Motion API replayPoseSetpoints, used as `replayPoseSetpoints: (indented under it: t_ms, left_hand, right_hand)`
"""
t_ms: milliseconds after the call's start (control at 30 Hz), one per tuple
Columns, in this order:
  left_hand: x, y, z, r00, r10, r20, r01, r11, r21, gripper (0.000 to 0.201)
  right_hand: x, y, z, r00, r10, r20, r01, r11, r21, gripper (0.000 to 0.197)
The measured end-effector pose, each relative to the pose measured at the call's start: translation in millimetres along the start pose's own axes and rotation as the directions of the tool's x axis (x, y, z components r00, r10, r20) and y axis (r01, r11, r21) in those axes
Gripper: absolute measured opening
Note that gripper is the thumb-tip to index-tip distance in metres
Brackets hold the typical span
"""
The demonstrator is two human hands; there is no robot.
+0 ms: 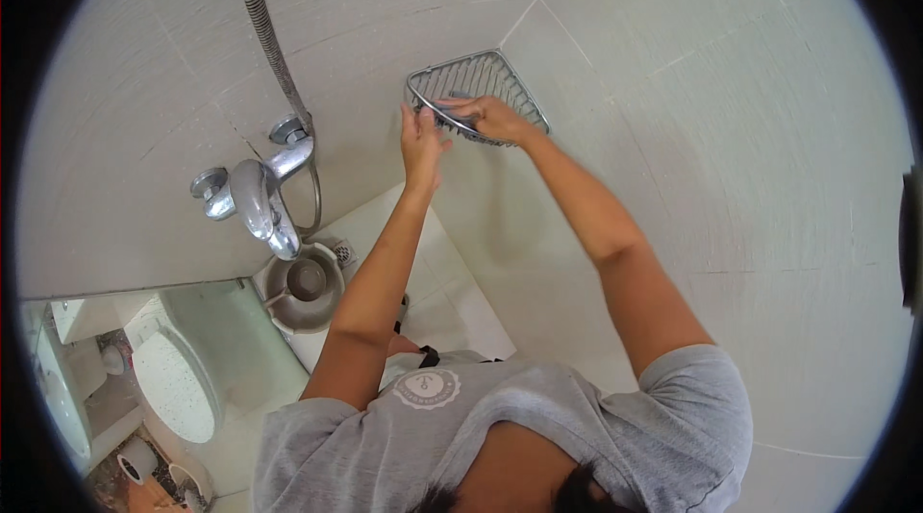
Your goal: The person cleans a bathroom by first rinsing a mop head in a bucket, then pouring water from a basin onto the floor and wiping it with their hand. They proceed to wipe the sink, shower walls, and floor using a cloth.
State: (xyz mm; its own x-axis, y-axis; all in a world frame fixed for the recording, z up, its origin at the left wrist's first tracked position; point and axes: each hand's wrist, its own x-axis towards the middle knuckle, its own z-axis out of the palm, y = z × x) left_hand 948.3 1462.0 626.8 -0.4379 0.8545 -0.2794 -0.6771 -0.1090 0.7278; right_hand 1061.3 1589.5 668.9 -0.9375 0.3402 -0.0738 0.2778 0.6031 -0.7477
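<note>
Head view: a tiled shower corner seen from above, with the person's two bare arms reaching up from the lower edge.
Wire basket [478, 80]: a chrome corner basket fixed where the two tiled walls meet, above the tap and well apart from the floor.
Left hand [421, 140]: raised at the basket's front rim, on its left end; the fingers are curled against the rim, but whether the grip is closed on the wire cannot be told.
Right hand [492, 117]: laid over the front rim, fingers reaching into the basket; the grip seems to pinch a small dark thing there, too hidden to name, so its state cannot be told.
Tap [260, 188]: a chrome mixer on the left wall, left of and below the hands.
Shower hose [264, 27]: a ribbed metal hose running up the wall from the tap.
Bucket [303, 290]: a grey round bucket on the floor, right under the tap's spout.
Toilet [173, 380]: white, lid down, at the lower left beyond a low wall.
Shirt [577, 426]: grey, short-sleeved, at the lower edge.
</note>
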Motion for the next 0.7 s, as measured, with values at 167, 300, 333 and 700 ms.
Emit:
replayPoseSetpoints:
  t_ms: [167, 300, 333, 700]
  left_hand:
    - [16.4, -11.8, 10.7, 0.997, 0.074, 0.038, -0.079, 0.983, 0.168, 0.073]
    - [28.1, -5.0, 6.4, 0.981, 0.183, 0.064, -0.189, 0.977, 0.103, 0.061]
    - [29.5, -4.1, 4.9, 0.982, 0.179, 0.064, -0.186, 0.974, 0.128, 0.06]
    - [-115.7, 167.9, 53.5, 0.196, 0.95, 0.242, -0.857, 0.047, 0.513, 0.04]
  right_hand:
    - [-41.8, 43.4, -43.4, 0.966, 0.068, -0.249, -0.198, 0.816, -0.543, 0.061]
    - [-54.7, 30.0, -15.8, 0.965, 0.133, -0.225, -0.22, 0.879, -0.424, 0.056]
    - [-57.9, 22.1, -8.6, 0.967, 0.15, -0.205, -0.217, 0.907, -0.36, 0.053]
    - [35.8, -357.6, -103.4, 0.152, -0.476, -0.866, 0.58, 0.753, -0.311, 0.033]
